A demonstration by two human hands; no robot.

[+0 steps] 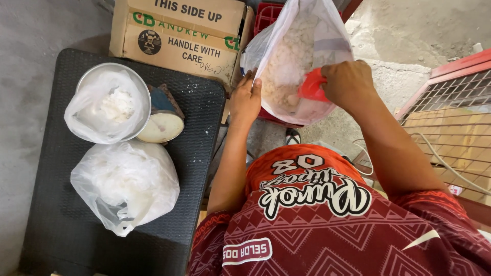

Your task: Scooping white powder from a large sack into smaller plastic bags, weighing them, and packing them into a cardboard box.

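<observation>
- Floor (25,61): grey concrete, bare along the left edge of the view and again, rougher, at the upper right.
- Black table (61,225): dark, fine-textured top occupying the left half of the view.
- Metal bowl (134,82): stands on a scale at the table's far end, lined with a thin plastic bag holding white powder.
- Scale dial (161,127): round pale face, visible just right of the bowl.
- Filled bag (125,184): clear plastic, bulging with white powder, lies on the table nearer the person, just below the bowl.
- Cardboard box (179,30): brown, printed, stands beyond the table's far edge.
- Left hand (246,99): fingers straight and pressed together, laid flat against the left rim of the large bag.
- Large bag (296,56): translucent white, mouth open, partly full of white powder, standing between the box and the right forearm, in front of a red crate (267,15).
- Red scoop (312,86): inside the large bag's mouth, over the powder.
- Right hand (348,84): fingers curled tight around the scoop's handle.
- Wire-mesh rack (450,102): red-framed, far right.
</observation>
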